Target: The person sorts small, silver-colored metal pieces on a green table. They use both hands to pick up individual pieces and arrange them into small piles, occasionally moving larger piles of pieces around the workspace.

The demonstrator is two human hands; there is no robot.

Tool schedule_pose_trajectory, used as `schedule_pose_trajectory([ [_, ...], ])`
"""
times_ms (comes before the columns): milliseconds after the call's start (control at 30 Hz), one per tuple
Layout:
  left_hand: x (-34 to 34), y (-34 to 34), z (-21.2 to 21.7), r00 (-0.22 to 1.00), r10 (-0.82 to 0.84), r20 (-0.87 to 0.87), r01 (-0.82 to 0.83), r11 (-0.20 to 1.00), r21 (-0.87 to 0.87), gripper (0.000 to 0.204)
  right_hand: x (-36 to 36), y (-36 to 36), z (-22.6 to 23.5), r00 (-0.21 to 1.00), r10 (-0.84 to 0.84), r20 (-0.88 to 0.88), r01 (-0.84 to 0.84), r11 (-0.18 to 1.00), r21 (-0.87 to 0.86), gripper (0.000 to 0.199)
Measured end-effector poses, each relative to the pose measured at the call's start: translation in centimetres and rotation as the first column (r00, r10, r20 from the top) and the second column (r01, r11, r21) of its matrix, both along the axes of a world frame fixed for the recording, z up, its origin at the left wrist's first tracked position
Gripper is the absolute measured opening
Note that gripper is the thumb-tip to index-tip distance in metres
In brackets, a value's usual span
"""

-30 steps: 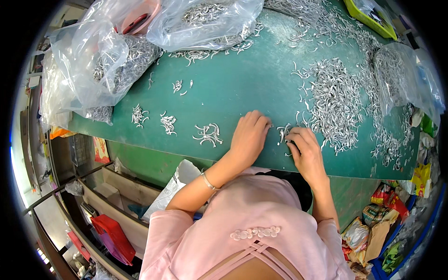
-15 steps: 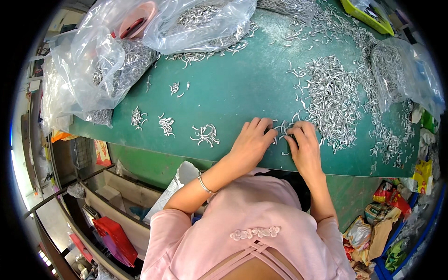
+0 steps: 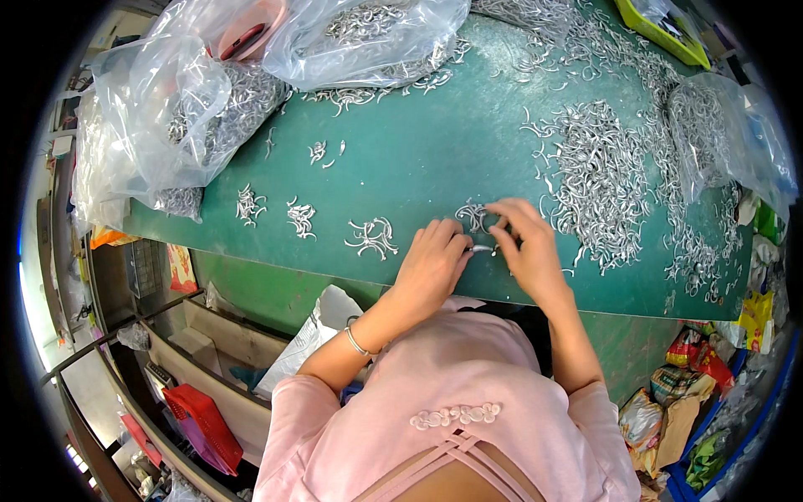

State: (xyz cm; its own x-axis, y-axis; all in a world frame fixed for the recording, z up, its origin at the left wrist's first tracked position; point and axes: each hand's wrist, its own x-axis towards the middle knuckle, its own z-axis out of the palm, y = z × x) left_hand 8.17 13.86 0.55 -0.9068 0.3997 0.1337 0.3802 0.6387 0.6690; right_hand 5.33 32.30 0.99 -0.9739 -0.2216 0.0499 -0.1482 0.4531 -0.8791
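My left hand [image 3: 433,261] and my right hand [image 3: 529,244] rest close together near the front edge of a green table [image 3: 418,151]. A small silver metal hook [image 3: 482,248] sits pinched between the fingertips of both hands. Just above them lies a little cluster of metal hooks [image 3: 473,216]. A big loose heap of the same silver hooks [image 3: 598,180] spreads to the right of my right hand. Three small bunches of hooks [image 3: 372,237] lie in a row to the left of my left hand.
Clear plastic bags full of hooks [image 3: 209,109] crowd the table's back left, with another bag [image 3: 368,38] at the back and one [image 3: 711,134] at the right. A yellow-green tray [image 3: 661,29] sits at the back right. Below the table are a red crate [image 3: 196,418] and packets [image 3: 694,360].
Both hands have shifted left along the table's front edge and drawn together. Their fingers now meet on a single hook, where before they lay flat among loose pieces.
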Motion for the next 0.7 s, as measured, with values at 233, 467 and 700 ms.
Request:
schedule_pose_trajectory([
  [233, 0.1, -0.2, 0.2, 0.998, 0.060, -0.006, -0.059, 0.993, 0.106, 0.023, 0.9, 2.6, 1.2, 0.999, 0.036, -0.016, -0.031, 0.969, 0.243, 0.015],
  [467, -2.9, 0.4, -0.3, 0.993, 0.091, -0.076, -0.091, 0.996, -0.003, 0.024, -0.3, 1.1, -0.8, 0.991, -0.036, -0.130, 0.074, 0.950, 0.302, 0.011],
  [700, -2.3, -0.9, -0.3, 0.987, 0.157, -0.026, -0.155, 0.987, 0.050, 0.017, -1.0, -0.2, -0.1, 0.975, 0.001, -0.223, 0.049, 0.975, 0.217, 0.019],
])
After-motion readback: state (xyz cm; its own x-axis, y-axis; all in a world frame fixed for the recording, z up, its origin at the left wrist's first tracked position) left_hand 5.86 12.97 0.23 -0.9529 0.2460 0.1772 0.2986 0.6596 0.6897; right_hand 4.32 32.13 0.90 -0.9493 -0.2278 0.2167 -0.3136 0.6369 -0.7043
